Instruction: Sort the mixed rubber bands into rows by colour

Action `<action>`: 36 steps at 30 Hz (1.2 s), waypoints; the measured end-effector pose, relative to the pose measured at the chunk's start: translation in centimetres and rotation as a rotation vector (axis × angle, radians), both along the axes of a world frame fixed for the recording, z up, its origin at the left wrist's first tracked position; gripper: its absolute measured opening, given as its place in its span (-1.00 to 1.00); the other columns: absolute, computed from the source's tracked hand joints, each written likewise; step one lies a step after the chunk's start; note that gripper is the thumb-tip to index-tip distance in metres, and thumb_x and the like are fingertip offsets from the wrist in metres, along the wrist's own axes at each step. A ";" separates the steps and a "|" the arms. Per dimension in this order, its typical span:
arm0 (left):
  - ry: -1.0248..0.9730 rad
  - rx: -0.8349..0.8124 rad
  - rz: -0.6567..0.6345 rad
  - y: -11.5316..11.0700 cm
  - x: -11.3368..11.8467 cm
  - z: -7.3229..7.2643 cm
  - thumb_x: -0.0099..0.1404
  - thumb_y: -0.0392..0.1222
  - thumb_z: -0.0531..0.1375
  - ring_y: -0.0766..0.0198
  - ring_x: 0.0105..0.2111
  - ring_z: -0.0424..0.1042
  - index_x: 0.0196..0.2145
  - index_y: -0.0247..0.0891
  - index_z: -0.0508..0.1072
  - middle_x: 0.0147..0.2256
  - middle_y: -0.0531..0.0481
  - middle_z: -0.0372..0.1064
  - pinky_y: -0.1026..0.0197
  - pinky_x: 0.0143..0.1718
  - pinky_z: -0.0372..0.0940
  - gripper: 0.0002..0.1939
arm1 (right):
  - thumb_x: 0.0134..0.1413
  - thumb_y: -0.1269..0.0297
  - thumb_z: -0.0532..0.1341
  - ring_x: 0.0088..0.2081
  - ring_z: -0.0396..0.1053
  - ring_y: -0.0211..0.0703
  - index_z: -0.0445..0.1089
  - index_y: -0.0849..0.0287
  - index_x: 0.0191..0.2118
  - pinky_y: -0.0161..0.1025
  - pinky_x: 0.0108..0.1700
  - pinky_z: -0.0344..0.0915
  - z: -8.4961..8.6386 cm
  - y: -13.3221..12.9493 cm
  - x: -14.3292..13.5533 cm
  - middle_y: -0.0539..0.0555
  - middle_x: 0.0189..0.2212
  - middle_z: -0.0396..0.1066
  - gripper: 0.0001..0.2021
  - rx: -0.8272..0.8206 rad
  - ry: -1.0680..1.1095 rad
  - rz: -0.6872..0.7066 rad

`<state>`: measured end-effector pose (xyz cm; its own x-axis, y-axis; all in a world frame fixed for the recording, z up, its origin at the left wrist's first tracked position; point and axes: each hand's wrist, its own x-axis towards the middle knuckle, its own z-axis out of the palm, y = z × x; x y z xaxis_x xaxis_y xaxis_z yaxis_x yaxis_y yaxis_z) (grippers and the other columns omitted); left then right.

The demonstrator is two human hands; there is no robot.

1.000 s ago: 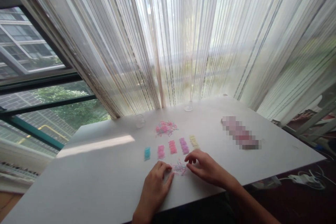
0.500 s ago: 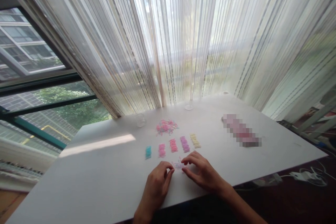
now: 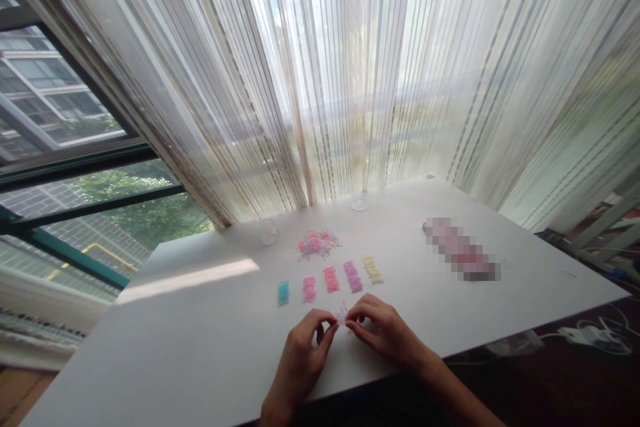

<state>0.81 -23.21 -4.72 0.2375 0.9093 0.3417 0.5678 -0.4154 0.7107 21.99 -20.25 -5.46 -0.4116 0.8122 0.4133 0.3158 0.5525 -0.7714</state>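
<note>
Both hands are working at the near edge of the white table point(image 3: 210, 340). The left hand point(image 3: 303, 353) is curling in, thumb and forefinger pinching one side of a tiny clump of pale pink and clear pieces point(image 3: 342, 314); the right hand point(image 3: 383, 330) is pinching the other side, fingers bent, so the clump is sitting right between the two sets of fingertips, just above the tabletop. What the pieces are is too small to tell. Just beyond the hands, five small sorted piles are lying in a row: blue pile point(image 3: 283, 292), two pink piles point(image 3: 320, 284), purple pile point(image 3: 353, 276), yellow pile point(image 3: 373, 269). Farther back, a loose mixed heap point(image 3: 317, 243) is spreading out. At the far edge, sheer striped curtains point(image 3: 350, 67) are hanging over the window.
</note>
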 end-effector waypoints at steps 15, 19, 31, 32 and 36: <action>0.064 0.007 0.029 1.0 -1.9 0.4 0.42 -0.13 0.17 0.33 -0.44 0.36 -0.25 -0.16 0.55 -0.28 0.02 0.50 0.31 -0.33 0.30 -0.84 | 0.28 0.32 0.21 -0.30 0.41 -0.15 0.49 0.13 -0.24 -0.24 -0.20 0.35 0.0 0.0 0.0 0.07 -0.35 0.44 -0.90 0.012 -0.025 -0.019; 0.097 0.056 0.247 2.7 -4.3 0.7 0.37 -0.03 0.21 0.34 -0.51 0.27 -0.25 -0.12 0.61 -0.35 0.05 0.42 0.29 -0.38 0.27 -0.80 | 0.31 0.30 0.18 -0.28 0.41 -0.14 0.48 0.13 -0.23 -0.23 -0.19 0.35 -0.1 0.0 0.1 0.08 -0.32 0.46 -0.87 0.002 -0.018 -0.046; 0.213 -0.014 0.378 3.4 -4.3 0.5 0.33 0.02 0.19 0.31 -0.50 0.36 -0.26 -0.06 0.65 -0.39 0.08 0.41 0.25 -0.37 0.30 -0.76 | 0.32 0.30 0.17 -0.29 0.41 -0.14 0.48 0.11 -0.27 -0.23 -0.20 0.36 0.1 0.0 0.1 0.07 -0.34 0.46 -0.85 -0.002 -0.060 -0.049; 0.215 -0.016 0.380 3.4 -4.3 0.5 0.33 0.02 0.19 0.30 -0.50 0.37 -0.27 -0.06 0.64 -0.39 0.08 0.41 0.25 -0.36 0.30 -0.76 | 0.32 0.30 0.17 -0.30 0.41 -0.14 0.48 0.11 -0.27 -0.23 -0.21 0.36 0.1 -0.1 0.1 0.06 -0.35 0.46 -0.85 0.003 -0.060 -0.050; 0.212 -0.024 0.379 3.3 -4.4 0.5 0.34 0.05 0.17 0.29 -0.49 0.37 -0.25 -0.07 0.64 -0.38 0.06 0.41 0.24 -0.36 0.30 -0.73 | 0.32 0.30 0.16 -0.30 0.41 -0.14 0.48 0.11 -0.27 -0.23 -0.21 0.37 0.2 -0.2 0.0 0.07 -0.35 0.46 -0.84 0.018 -0.054 -0.055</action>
<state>-3.55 -19.89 -4.24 -0.0523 0.9527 0.2994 0.8113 -0.1343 0.5690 22.03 -20.41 -5.25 -0.3884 0.8268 0.4068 0.3873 0.5470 -0.7421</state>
